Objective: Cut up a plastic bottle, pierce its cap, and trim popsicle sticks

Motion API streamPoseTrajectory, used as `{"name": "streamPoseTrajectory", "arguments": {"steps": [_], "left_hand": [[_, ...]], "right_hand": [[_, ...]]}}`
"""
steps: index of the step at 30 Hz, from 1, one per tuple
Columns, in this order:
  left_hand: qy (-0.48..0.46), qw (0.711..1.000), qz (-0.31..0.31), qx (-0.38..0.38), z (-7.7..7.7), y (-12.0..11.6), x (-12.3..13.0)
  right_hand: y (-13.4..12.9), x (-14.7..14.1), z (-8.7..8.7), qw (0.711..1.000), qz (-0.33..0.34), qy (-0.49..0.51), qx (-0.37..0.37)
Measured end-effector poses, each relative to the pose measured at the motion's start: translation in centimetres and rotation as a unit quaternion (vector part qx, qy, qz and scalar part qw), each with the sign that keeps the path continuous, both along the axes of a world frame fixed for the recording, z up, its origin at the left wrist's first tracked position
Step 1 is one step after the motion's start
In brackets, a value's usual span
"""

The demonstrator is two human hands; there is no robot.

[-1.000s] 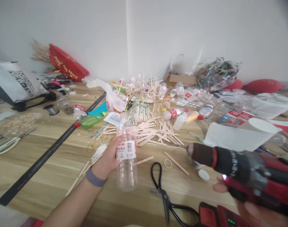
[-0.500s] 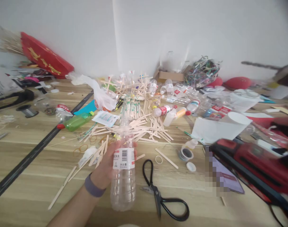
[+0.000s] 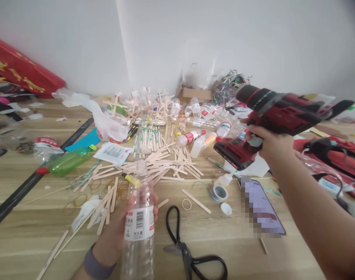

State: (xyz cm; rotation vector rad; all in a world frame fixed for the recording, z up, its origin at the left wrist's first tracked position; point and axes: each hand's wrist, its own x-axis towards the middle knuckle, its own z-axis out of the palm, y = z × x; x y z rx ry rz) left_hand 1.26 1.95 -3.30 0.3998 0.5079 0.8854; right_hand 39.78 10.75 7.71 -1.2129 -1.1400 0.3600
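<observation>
My left hand (image 3: 119,229), with a purple band at its wrist, is wrapped round a clear plastic bottle (image 3: 139,245) with a white label, near the front edge of the view. The bottle stands roughly upright with its neck uncapped. At the right, my right hand (image 3: 263,142) grips a red and black power drill (image 3: 276,109) by its handle, raised above the table. The drill's front end is at the upper left and its battery hangs below. Black-handled scissors (image 3: 185,249) lie just right of the bottle.
Wooden sticks (image 3: 166,163) lie in a heap mid-table. Plastic bottles (image 3: 192,137) are scattered behind them. A green bottle (image 3: 69,160) lies at the left. A phone (image 3: 265,206), a small cup (image 3: 219,193) and a white cap (image 3: 225,209) are at the right.
The drill has swung up and left, now with my right hand in clear view on its handle. My left hand and the bottle sit lower and further left; the whole view has shifted.
</observation>
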Motion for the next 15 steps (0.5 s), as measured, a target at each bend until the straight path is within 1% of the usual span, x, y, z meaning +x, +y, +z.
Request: {"name": "streamPoseTrajectory", "arguments": {"steps": [3,6,11,15], "left_hand": [[-0.007,1.000,-0.016,-0.014,-0.4,0.2,-0.1],[-0.010,1.000,-0.019,-0.020,-0.7,0.4,-0.1],[-0.016,1.000,-0.008,-0.022,-0.6,0.8,0.1],[-0.020,0.999,-0.014,-0.026,-0.5,0.8,0.3]], "right_hand": [[1.0,-0.5,-1.1,1.000,0.027,0.007,-0.003],[1.3,-0.8,-2.6,0.999,0.040,0.028,-0.005],[1.2,-1.1,-5.1,0.997,0.053,0.048,-0.029],[1.6,-1.1,-6.6,0.996,0.063,0.043,-0.038]]}}
